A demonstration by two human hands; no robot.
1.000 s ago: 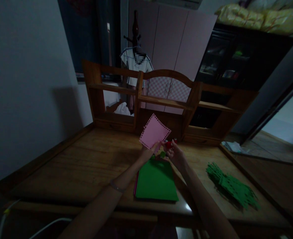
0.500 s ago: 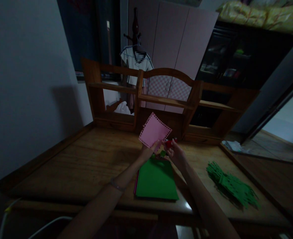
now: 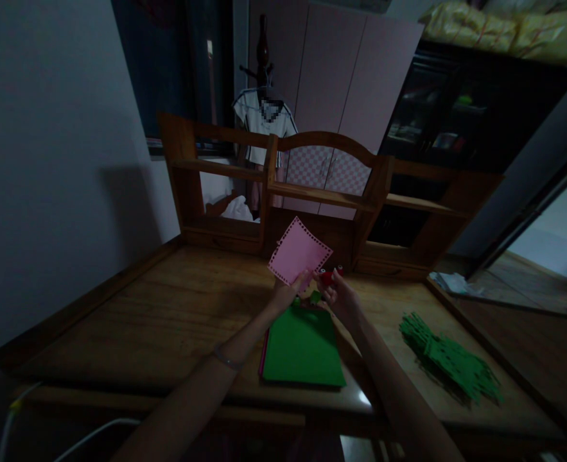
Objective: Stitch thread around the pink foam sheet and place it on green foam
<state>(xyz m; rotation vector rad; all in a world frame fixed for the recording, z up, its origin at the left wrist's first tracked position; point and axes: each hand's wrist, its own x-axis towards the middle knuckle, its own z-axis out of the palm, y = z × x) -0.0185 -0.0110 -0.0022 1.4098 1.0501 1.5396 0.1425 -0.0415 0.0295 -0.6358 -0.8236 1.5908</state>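
My left hand (image 3: 298,287) is closed on the lower edge of a pink paper sheet (image 3: 298,249), which is tilted up above the desk. Small dark holes run along the sheet's edges. In my right hand (image 3: 340,295), closed around it, is a small red hole punch (image 3: 328,278) with pale round ends, at the sheet's lower right edge. Whether its jaws bite the paper is too dark and small to tell. Beneath the hands lies a stack of green paper sheets (image 3: 304,350), with a pink edge showing on its left. Small green pieces (image 3: 314,297) sit just behind the stack.
A heap of cut green paper (image 3: 449,356) lies on the right of the wooden desk (image 3: 167,314). Wooden shelves (image 3: 319,191) rise along the desk's back edge. A white cable (image 3: 97,431) hangs at the near left. Behind stand a clothes rack and cupboards.
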